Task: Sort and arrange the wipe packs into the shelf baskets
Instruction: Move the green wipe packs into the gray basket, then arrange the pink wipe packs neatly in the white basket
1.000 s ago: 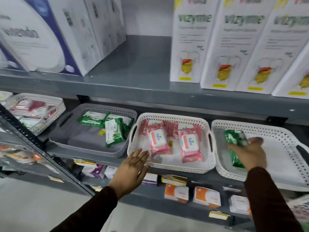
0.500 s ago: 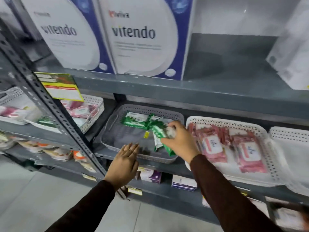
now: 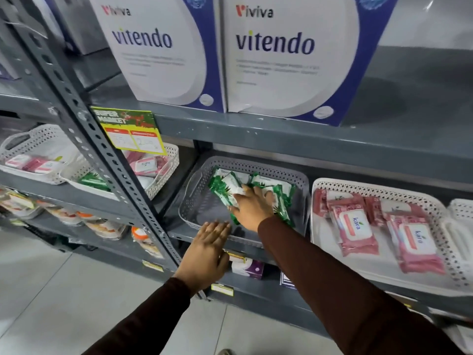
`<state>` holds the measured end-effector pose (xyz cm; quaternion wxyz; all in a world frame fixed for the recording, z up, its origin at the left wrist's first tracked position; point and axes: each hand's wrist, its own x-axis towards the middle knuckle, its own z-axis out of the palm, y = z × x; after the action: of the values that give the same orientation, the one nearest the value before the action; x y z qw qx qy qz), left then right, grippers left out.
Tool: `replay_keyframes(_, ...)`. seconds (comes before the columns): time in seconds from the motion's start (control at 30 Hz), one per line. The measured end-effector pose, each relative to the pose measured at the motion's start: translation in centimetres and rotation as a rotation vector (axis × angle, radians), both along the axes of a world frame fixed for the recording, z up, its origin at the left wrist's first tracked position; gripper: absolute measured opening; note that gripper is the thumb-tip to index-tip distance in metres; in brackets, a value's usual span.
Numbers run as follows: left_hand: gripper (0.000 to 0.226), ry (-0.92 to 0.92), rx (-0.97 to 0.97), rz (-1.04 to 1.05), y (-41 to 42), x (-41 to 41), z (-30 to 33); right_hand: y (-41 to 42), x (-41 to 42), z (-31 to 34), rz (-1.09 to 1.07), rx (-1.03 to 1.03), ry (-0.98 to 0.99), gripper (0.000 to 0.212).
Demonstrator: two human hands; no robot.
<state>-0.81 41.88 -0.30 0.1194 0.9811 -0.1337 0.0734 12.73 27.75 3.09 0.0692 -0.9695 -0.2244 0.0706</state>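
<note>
A grey perforated basket sits on the middle shelf with several green wipe packs inside. My right hand reaches into it and grips one green wipe pack, tilted, against the others. My left hand lies flat against the basket's front rim with its fingers extended and holds nothing. To the right, a white basket holds several pink Kara wipe packs. Another white basket shows at the right edge.
A grey perforated shelf upright slants down just left of the grey basket, with a price sign on it. White baskets of pink and green packs stand behind it. Large Vitendo boxes fill the shelf above. Small boxes line the shelf below.
My right hand carried a green pack from the far-right white basket leftward into the grey basket and has lowered it among the other green packs. My left hand shifted left to the grey basket's rim.
</note>
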Motion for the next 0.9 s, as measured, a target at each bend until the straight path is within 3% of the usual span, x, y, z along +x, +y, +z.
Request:
replay_keyframes(0.1, 0.054, -0.023, -0.041, -0.012, -1.5, 0.2, -0.3, -3.0, -1.8, 0.7, -0.051, 0.13, -0.054, 0.049)
replay_keyframes(0.23, 0.043, -0.047, -0.159, -0.063, -6.2, 1.4, 1.2, -11.7, -4.4, 0.8, -0.294, 0.429, -0.24, 0.036)
replay_keyframes(0.3, 0.04, -0.068, -0.202, -0.095, -9.0, 2.5, 2.1, -17.1, -5.4, 0.4, -0.477, 0.478, -0.342, 0.028)
replay_keyframes(0.4, 0.03, -0.112, -0.212, -0.199, -15.1, 5.1, 3.6, -25.8, -6.5, -0.2, -0.784, 0.466, -0.281, 0.026)
replay_keyframes(0.5, 0.055, -0.141, -0.064, -0.403, -21.4, 8.8, 4.1, -32.4, -6.8, -0.2, -0.936, 0.437, -0.177, 0.045)
replay_keyframes(0.6, 0.074, -0.079, 0.215, -0.454, -25.5, 11.5, 4.5, -34.5, -5.9, 0.0, -0.96, 0.395, -0.027, 0.046)
replay_keyframes(0.7, 0.078, 0.013, 0.421, -0.49, -28.0, 12.9, 5.1, -36.1, -4.8, -1.5, -0.897, 0.361, 0.01, 0.063)
replay_keyframes(0.9, 0.073, 0.183, 0.372, -0.541, -28.0, 14.1, 3.2, -36.7, -5.0, -0.9, -0.781, 0.253, -0.005, 0.072)
